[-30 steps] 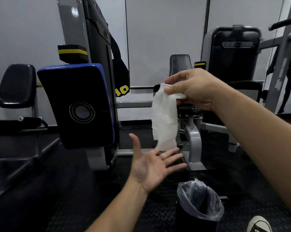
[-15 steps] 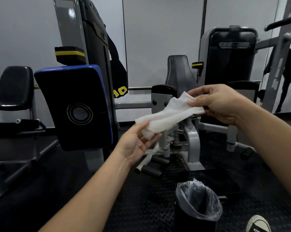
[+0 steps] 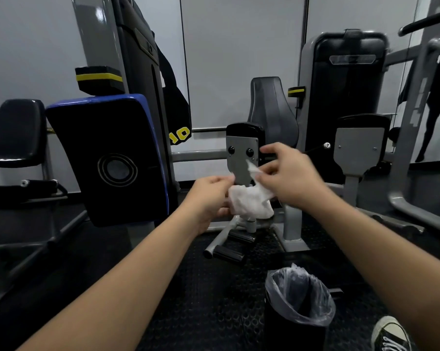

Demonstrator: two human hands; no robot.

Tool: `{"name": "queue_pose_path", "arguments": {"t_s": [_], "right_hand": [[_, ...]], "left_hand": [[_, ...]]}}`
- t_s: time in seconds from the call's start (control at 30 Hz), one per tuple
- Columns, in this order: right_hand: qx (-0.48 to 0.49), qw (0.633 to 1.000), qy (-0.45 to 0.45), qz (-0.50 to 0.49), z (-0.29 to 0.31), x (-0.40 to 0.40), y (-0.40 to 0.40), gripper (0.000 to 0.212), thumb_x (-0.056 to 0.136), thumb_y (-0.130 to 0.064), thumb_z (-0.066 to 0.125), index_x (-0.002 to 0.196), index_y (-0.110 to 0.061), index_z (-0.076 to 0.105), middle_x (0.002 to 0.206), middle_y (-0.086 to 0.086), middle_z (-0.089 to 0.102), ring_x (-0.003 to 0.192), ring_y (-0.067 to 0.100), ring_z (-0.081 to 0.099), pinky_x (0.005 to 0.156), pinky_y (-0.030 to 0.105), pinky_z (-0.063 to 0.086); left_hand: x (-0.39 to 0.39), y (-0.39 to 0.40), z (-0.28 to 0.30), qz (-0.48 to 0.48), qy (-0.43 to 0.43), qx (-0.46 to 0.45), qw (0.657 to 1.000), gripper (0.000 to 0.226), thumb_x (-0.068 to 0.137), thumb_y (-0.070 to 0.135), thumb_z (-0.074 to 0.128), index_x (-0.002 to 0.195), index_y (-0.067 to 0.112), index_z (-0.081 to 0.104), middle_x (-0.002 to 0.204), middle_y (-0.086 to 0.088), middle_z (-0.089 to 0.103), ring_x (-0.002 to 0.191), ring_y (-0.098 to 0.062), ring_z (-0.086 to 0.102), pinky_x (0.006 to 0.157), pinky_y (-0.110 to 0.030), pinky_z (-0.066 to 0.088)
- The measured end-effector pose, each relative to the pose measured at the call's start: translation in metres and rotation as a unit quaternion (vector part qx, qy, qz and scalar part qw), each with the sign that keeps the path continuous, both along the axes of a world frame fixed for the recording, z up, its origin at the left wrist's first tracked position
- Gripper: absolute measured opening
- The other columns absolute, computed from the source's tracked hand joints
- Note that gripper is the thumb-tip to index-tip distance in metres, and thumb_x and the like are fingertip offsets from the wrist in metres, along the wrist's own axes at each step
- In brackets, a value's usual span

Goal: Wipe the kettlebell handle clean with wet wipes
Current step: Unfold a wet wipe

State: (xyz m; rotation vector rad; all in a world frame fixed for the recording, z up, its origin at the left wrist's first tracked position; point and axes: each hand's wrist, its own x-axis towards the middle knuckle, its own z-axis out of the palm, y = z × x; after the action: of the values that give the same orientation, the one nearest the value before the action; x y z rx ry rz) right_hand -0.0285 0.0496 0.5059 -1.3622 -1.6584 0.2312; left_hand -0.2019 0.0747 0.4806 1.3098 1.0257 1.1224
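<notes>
A white wet wipe (image 3: 249, 202) is bunched between both my hands at chest height in the middle of the view. My left hand (image 3: 208, 198) holds its left side with curled fingers. My right hand (image 3: 287, 178) pinches its upper right corner between thumb and fingers. No kettlebell is in view.
A black bin with a clear liner (image 3: 298, 306) stands on the rubber floor below my right arm. A blue-edged black pad (image 3: 107, 160) is at left, grey gym machines (image 3: 345, 97) behind, foot pegs (image 3: 226, 252) below the wipe. A shoe (image 3: 388, 335) shows at bottom right.
The wipe hung from my right hand alone, then my left hand took its lower end. Both hands have since come closer together and lower, bunching the wipe.
</notes>
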Motion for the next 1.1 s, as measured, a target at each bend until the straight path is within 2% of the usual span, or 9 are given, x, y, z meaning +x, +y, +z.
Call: {"name": "queue_pose_path", "arguments": {"t_s": [0.07,0.13,0.2,0.27,0.4,0.57,0.77,0.9,1.1], "right_hand": [[-0.046,0.992,-0.024,0.119,-0.004,-0.02,-0.009,0.06,0.089,-0.022,0.07,0.142,-0.029,0.043,0.107,-0.004,0.075,0.071,0.012,0.073,0.061,0.036,0.061],[-0.103,0.97,0.017,0.22,-0.009,-0.027,-0.012,0.056,0.09,-0.019,0.067,0.14,-0.029,0.043,0.11,-0.001,0.076,0.075,0.024,0.075,0.063,0.042,0.06],[-0.077,0.97,0.112,0.203,-0.011,-0.021,-0.006,0.035,0.088,-0.015,0.067,0.122,-0.017,0.059,0.095,0.006,0.077,0.075,0.035,0.073,0.055,0.039,0.054],[-0.033,0.97,0.208,0.122,-0.016,-0.006,0.001,0.02,0.085,-0.016,0.072,0.104,-0.015,0.066,0.087,0.009,0.076,0.071,0.028,0.068,0.05,0.033,0.047],[-0.167,0.913,0.325,0.182,-0.033,0.006,0.0,0.074,0.065,-0.041,0.088,0.127,-0.015,0.056,0.113,0.012,0.071,0.092,0.024,0.068,0.073,0.039,0.055],[-0.192,0.913,0.277,0.23,-0.032,-0.003,-0.008,0.045,0.069,-0.018,0.082,0.108,-0.003,0.069,0.101,0.017,0.075,0.081,0.025,0.072,0.068,0.035,0.059],[-0.157,0.901,0.335,0.227,-0.02,-0.003,-0.009,0.002,0.088,0.001,0.067,0.088,-0.001,0.067,0.082,0.013,0.072,0.073,0.022,0.069,0.067,0.033,0.06],[-0.146,0.892,0.356,0.237,-0.016,-0.001,-0.01,0.014,0.09,0.008,0.058,0.094,-0.003,0.065,0.084,0.014,0.069,0.072,0.024,0.067,0.06,0.035,0.058],[-0.156,0.897,0.3,0.286,-0.005,0.0,-0.013,0.018,0.089,0.005,0.06,0.097,-0.007,0.07,0.089,0.01,0.072,0.084,0.025,0.066,0.076,0.038,0.055]], "left_hand": [[0.001,0.001,0.003,-0.051,-0.037,-0.057,0.996,0.057,0.093,0.062,0.054,0.104,0.009,0.07,0.082,-0.011,0.072,0.068,-0.023,0.067,0.064,-0.033,0.055],[-0.004,0.003,0.003,-0.088,-0.058,-0.073,0.992,0.071,0.081,0.069,0.065,0.111,0.005,0.07,0.081,-0.012,0.07,0.069,-0.028,0.069,0.072,-0.039,0.056],[-0.013,0.006,0.003,-0.083,-0.084,-0.059,0.991,0.069,0.077,0.051,0.079,0.127,0.006,0.063,0.107,-0.015,0.072,0.091,-0.031,0.073,0.083,-0.043,0.058],[-0.021,0.005,0.004,-0.067,-0.098,-0.041,0.992,0.065,0.078,0.029,0.08,0.136,0.011,0.057,0.12,-0.016,0.071,0.103,-0.031,0.072,0.076,-0.038,0.059],[-0.031,-0.003,0.008,-0.103,-0.1,0.004,0.99,0.055,0.082,-0.002,0.074,0.132,0.016,0.059,0.124,-0.014,0.069,0.106,-0.032,0.071,0.075,-0.038,0.062],[-0.032,-0.009,0.014,-0.112,-0.055,0.057,0.991,0.063,0.078,-0.014,0.072,0.132,0.015,0.059,0.124,-0.015,0.068,0.11,-0.033,0.068,0.082,-0.039,0.062],[-0.04,-0.01,0.014,-0.089,-0.035,0.046,0.994,0.062,0.077,-0.003,0.079,0.133,0.017,0.059,0.122,-0.012,0.069,0.105,-0.03,0.072,0.08,-0.038,0.063],[-0.044,-0.01,0.01,-0.124,-0.056,0.042,0.99,0.058,0.08,-0.001,0.076,0.133,0.016,0.058,0.112,-0.014,0.072,0.097,-0.027,0.073,0.079,-0.039,0.063],[-0.037,-0.014,-0.001,-0.229,-0.037,-0.001,0.973,0.05,0.087,0.012,0.074,0.134,0.005,0.059,0.13,-0.019,0.065,0.117,-0.032,0.064,0.1,-0.049,0.052]]}}
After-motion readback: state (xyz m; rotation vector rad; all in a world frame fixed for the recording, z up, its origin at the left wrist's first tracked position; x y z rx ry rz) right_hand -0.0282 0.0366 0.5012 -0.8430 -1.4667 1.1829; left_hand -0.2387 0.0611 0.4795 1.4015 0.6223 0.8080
